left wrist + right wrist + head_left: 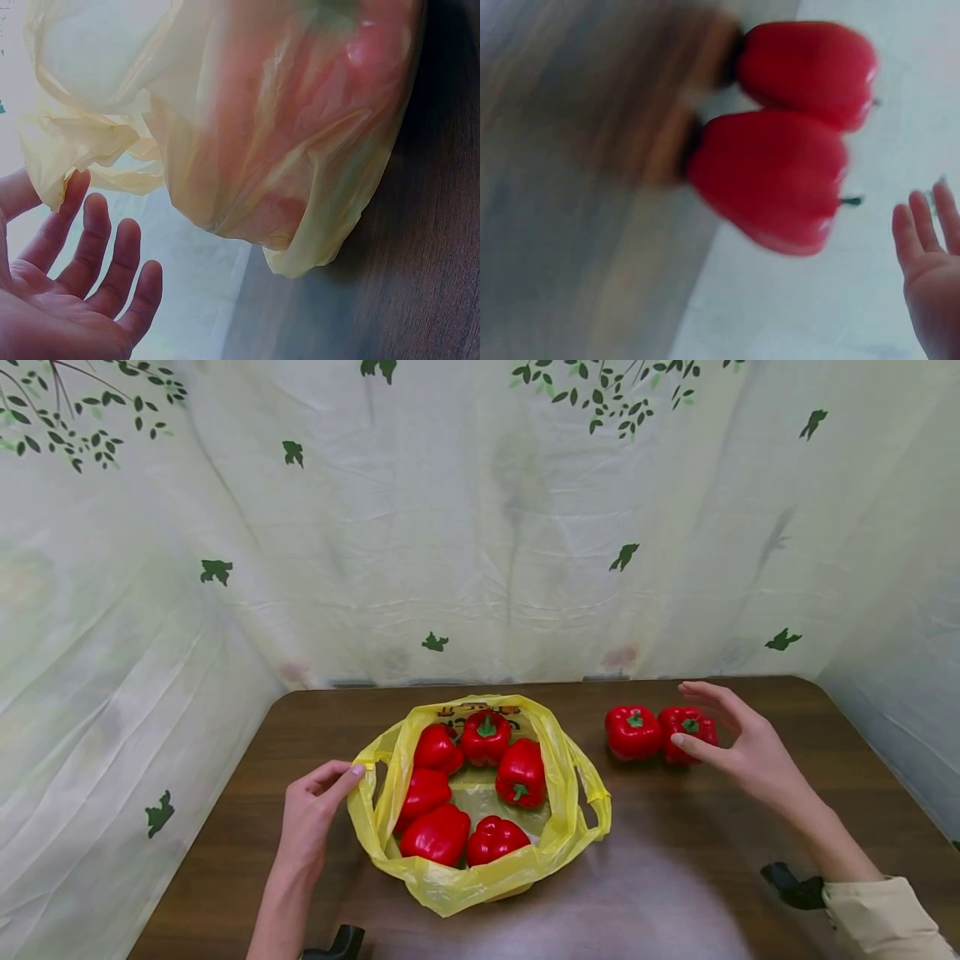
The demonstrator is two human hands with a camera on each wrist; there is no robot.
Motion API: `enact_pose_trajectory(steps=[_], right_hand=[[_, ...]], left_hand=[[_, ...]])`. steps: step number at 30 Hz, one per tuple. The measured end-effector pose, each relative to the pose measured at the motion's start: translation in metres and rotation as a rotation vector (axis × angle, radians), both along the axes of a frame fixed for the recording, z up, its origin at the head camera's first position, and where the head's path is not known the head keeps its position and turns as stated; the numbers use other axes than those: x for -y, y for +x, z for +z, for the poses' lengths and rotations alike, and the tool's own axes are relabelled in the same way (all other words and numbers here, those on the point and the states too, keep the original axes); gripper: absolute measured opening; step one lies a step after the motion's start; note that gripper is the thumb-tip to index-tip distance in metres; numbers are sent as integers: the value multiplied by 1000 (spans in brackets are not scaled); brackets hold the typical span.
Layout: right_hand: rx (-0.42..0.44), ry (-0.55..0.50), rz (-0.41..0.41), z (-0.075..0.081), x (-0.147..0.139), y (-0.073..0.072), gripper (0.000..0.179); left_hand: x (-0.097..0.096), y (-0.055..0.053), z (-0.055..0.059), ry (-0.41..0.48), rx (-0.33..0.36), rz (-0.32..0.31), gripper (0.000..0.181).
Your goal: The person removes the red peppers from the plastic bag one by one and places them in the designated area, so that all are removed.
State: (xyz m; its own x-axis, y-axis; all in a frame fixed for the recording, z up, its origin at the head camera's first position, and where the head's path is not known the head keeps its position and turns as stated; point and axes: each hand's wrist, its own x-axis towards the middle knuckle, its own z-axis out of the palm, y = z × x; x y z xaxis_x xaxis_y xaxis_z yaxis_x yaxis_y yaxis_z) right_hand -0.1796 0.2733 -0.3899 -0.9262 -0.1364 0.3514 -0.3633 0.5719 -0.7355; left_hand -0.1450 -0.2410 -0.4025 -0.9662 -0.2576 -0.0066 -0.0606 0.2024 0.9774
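Backdrop: pale cloth sheet printed with green birds and leafy twigs, hanging behind and to both sides.
Table: dark brown wood-grain tabletop, far corners rounded.
Bag: yellow thin-plastic carrier bag on the tabletop, left of the loose peppers; mouth wide open upward, a handle loop at each side.
Right hand: bare right hand, forearm slanting in from the near right, beige fabric sleeve around it. Thumb and fingers spread wide about the rightmost pepper in the head view, grasping nothing; right wrist view shows visible fingers straight, apart from the peppers.
Left hand: bare left hand, forearm rising from the near edge. Thumb and index finger pinch the left handle—remaining fingers loosely bent, clear of the plastic.
Bagged peppers: six glossy red bell peppers visible, ringed inside the walls.
Loose peppers: two glossy red blocky bell peppers on the tabletop—side by side, touching, upright.
Wrist gear: black mount near the right wrist, another near the left.
Stems: short green pepper stem atop each loose pepper.
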Motion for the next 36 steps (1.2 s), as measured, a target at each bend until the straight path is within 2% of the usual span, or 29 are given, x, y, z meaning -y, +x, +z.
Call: enact_pose_trajectory(steps=[7, 17, 23, 26, 32, 36], right_hand=[[-72, 93, 92, 11, 27, 6, 68], [-127, 26, 307, 20, 64, 8, 68], [-142, 68, 411, 26, 85, 5, 68], [-139, 109, 457, 29, 95, 2, 66], [-84, 89, 613, 32, 120, -5, 59], [-50, 109, 670, 30, 137, -8, 54]], left_hand=[[0, 1, 1, 6, 1, 2, 33], [1, 1, 1, 14, -10, 2, 33], [1, 1, 2, 15, -6, -3, 33], [1, 1, 2, 15, -6, -4, 33], [1, 0, 2, 16, -11, -4, 32], [0, 0, 1, 13, -10, -2, 32]])
